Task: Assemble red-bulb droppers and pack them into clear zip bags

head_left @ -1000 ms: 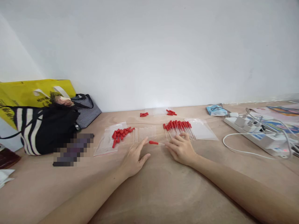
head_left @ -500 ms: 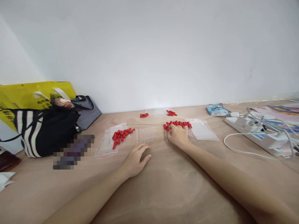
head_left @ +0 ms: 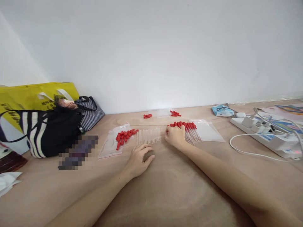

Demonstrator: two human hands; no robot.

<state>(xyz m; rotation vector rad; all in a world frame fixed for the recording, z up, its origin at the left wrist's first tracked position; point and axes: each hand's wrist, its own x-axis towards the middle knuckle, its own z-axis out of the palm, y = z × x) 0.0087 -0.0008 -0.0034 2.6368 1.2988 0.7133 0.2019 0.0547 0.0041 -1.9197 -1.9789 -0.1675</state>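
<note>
My right hand (head_left: 175, 135) rests closed on the left end of a row of finished droppers with red bulbs (head_left: 189, 129), fingers curled over them; what it holds is hidden. My left hand (head_left: 139, 159) lies on the table with its fingers loosely curled and apart, just below a row of clear glass tubes (head_left: 149, 135). Loose red rubber bulbs (head_left: 124, 136) lie on a clear plastic bag (head_left: 110, 146) to the left. An empty clear bag (head_left: 208, 134) lies right of the droppers.
Farther back lie more red bulbs (head_left: 147, 116) and tubes (head_left: 163, 113). A striped black bag (head_left: 44, 132) and a yellow bag (head_left: 35, 94) stand at left. A white power strip (head_left: 267, 135) with cables and a blue face mask (head_left: 221, 110) are at right.
My right hand carried the assembled dropper from the table's middle up to the row of finished droppers and closed over them. My left hand drew back slightly and curled.
</note>
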